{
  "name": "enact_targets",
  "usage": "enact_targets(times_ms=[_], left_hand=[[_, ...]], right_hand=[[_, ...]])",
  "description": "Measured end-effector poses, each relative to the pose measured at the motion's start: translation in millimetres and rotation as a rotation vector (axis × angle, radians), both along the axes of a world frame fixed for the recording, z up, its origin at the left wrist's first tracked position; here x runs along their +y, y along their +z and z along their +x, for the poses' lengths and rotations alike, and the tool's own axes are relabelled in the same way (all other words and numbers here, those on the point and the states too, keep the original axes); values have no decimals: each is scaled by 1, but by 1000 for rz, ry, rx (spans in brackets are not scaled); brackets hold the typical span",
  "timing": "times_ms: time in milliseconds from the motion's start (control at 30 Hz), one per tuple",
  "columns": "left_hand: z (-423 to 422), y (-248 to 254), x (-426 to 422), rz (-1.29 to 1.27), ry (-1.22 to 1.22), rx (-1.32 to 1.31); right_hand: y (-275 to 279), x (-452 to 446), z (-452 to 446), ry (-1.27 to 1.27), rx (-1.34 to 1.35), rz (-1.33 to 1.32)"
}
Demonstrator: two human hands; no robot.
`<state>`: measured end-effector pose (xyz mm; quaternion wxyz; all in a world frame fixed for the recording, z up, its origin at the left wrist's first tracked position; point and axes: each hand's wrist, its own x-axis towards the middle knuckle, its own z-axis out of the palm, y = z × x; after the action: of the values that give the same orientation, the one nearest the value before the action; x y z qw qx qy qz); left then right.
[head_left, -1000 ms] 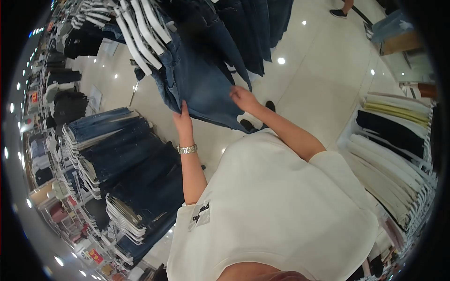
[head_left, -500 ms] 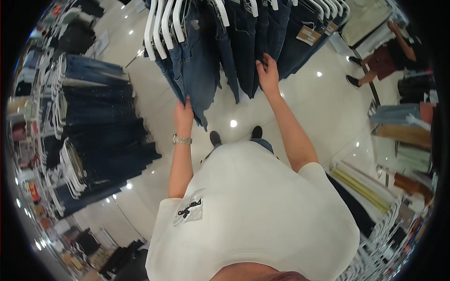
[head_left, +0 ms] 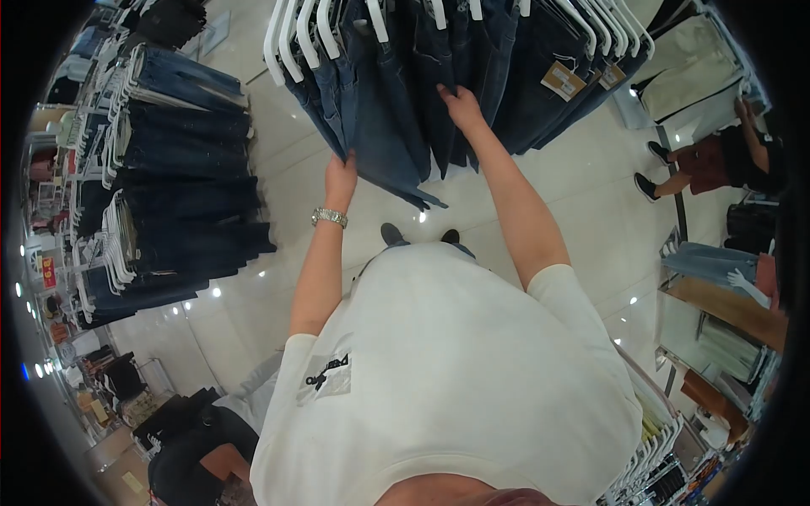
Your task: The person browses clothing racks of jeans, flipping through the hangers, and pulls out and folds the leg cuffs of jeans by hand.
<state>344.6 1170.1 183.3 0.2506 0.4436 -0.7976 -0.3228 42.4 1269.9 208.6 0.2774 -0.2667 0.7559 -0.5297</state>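
Currently: two bare hands, well apart, upper centre of the frame. Left hand: fingers closed on the lower edge of the blue jeans, which hang upper centre at the near end of a row. Right hand: shifted leftward and higher along the row since half a second ago; fingertips now against the dark jeans, whether pinching cannot be told. Left grip unchanged. Meaning, as judged: one pair kept in hold while its neighbours are handled.

Jeans: denim, matt, softly creased; the held pair paler down the leg, drawn out to a slanting, narrow end; the others straight, darker folds. White hangers: smooth, thick, curved arms, top of frame. Tags: tan card, rectangular, upper right of centre. Watch: metal-link bracelet, left wrist. T-shirt: plain pale knit, dark lettering at left. Floor: glossy pale tile, spotted with reflections. Second rack of jeans: dense, layered denim, upper left. Another person: dark top, dark red shorts, right edge.
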Motion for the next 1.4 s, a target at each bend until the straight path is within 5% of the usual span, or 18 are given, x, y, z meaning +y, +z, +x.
enact_targets(times_ms=[200,400,500,633,733,833,967,1033,1167,1200,1300,1400], left_hand=[[-6,18,5,219,60,-62],[-4,-34,2,354,91,-125],[-13,-10,13,861,-19,-341],[-53,20,32,834,-366,-339],[-92,51,44,608,-489,126],[-125,68,36,358,-530,320],[-133,70,-7,198,-203,73],[-118,71,-31,-63,-405,-170],[-104,105,-11,630,-335,425],[-97,130,11,595,-336,330],[-105,91,27,86,-380,197],[-103,95,14,343,-204,160]], right_hand=[[5,33,-15,-1,-180,-115],[7,51,-33,-44,-474,-281],[16,57,-28,-65,-503,-285],[14,57,-18,-69,-396,-199],[5,52,-3,-48,-175,-98],[13,49,30,70,80,-80],[42,41,82,270,474,132],[53,36,94,338,550,158],[57,26,102,356,668,136],[54,24,102,397,693,123],[43,17,104,491,722,110],[38,9,110,489,666,59]])
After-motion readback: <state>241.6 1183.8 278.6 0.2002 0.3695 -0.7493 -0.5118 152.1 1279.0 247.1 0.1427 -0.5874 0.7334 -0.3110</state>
